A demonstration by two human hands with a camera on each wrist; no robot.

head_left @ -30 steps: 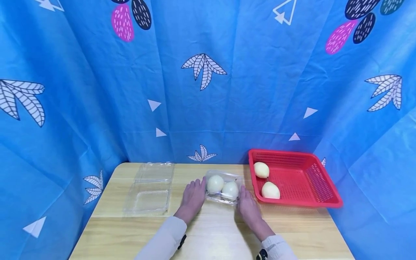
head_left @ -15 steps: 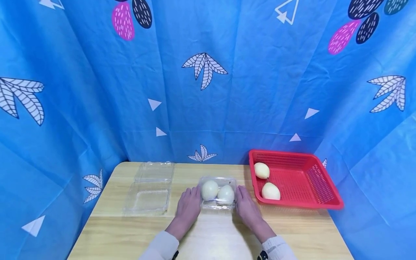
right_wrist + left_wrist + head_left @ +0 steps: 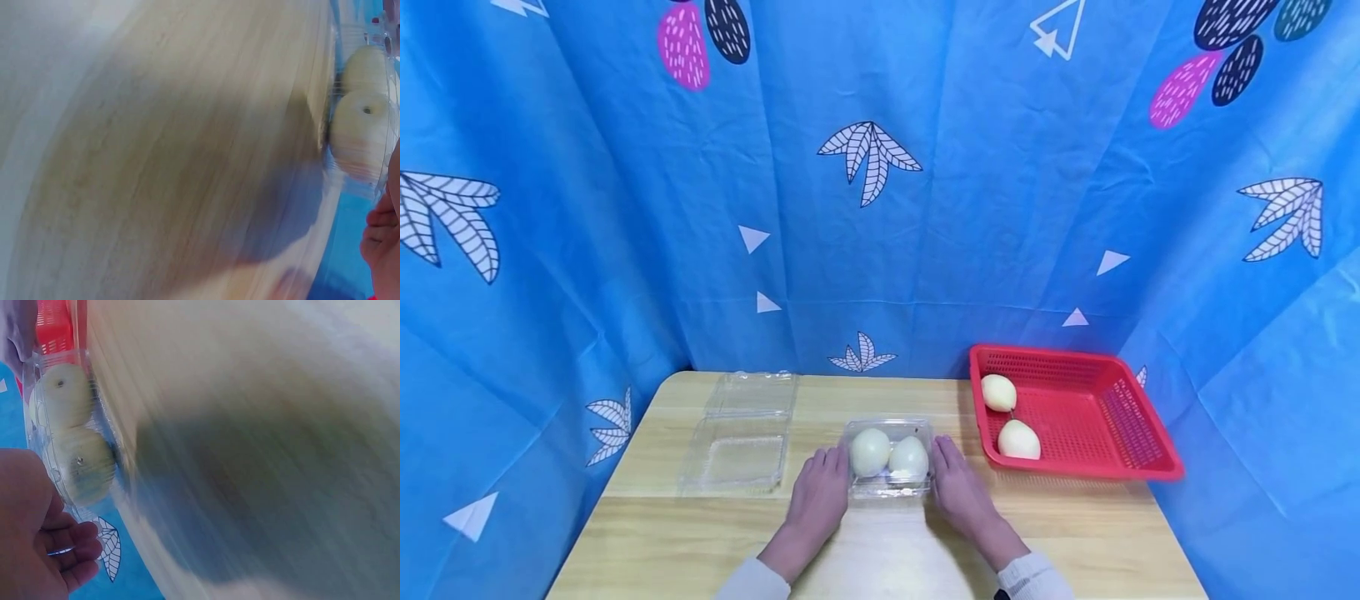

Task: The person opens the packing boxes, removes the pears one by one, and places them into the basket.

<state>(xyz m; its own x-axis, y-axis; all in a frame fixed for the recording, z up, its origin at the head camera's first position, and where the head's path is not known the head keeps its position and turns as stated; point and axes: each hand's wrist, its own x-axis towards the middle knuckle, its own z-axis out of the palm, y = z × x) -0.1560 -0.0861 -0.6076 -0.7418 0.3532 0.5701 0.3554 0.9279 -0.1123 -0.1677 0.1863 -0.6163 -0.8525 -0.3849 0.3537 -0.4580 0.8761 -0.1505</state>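
Observation:
A clear plastic clamshell box [image 3: 888, 487], its lid down, holds two pale round pears [image 3: 869, 452] side by side. My left hand [image 3: 820, 492] holds the box's left end, and in the left wrist view its fingers [image 3: 78, 547] curl at that end. At the right end my right hand [image 3: 958, 492] holds the box, its fingers [image 3: 380, 234] bent in the right wrist view. Both thumbs are hidden from view. A stem tip shows near the right pear.
To the left lies another clear clamshell box [image 3: 741, 483], unfolded. A red plastic basket [image 3: 1082, 417] stands at the back right with two pears [image 3: 1018, 439] along its left side. Blue patterned cloth [image 3: 880, 250] hangs behind the wooden table [image 3: 887, 558].
Both hands have brought the box of pears toward me and a little left. It sat at a slant before and now lies nearly straight. The basket and other box stay put.

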